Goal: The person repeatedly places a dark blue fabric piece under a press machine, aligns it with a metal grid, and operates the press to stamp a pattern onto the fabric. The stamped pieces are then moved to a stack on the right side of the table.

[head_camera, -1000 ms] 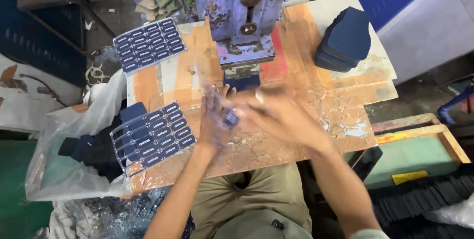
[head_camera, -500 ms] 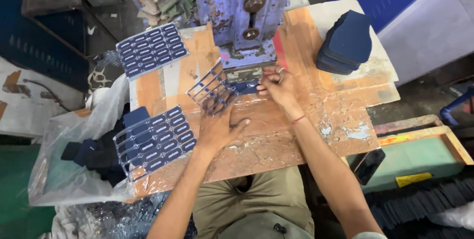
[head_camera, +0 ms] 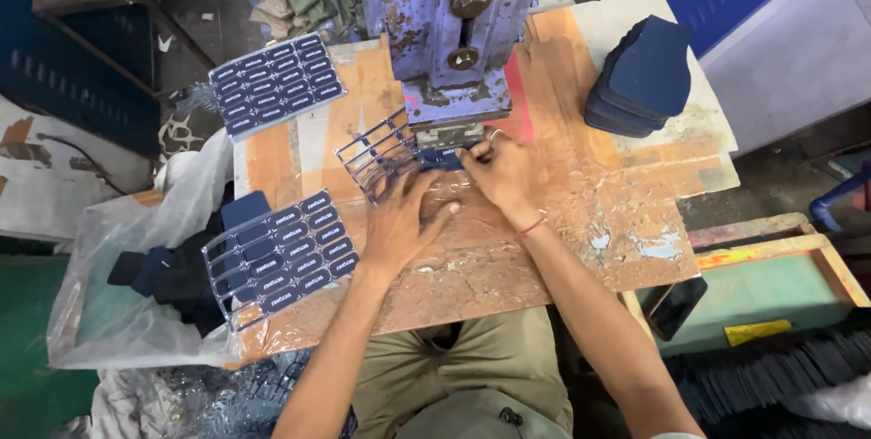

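Where hands meet, clear sheet of emptied label cells

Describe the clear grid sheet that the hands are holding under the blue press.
The grid sheet is thin clear plastic, with ribs forming rows of small rectangular cells that look empty. It lies tilted on the taped worktop, its right edge at the foot of the worn blue press, where a dark blue piece sits. The left hand lies flat with its fingers at the sheet's lower edge; the right hand is at its right end by the dark piece.
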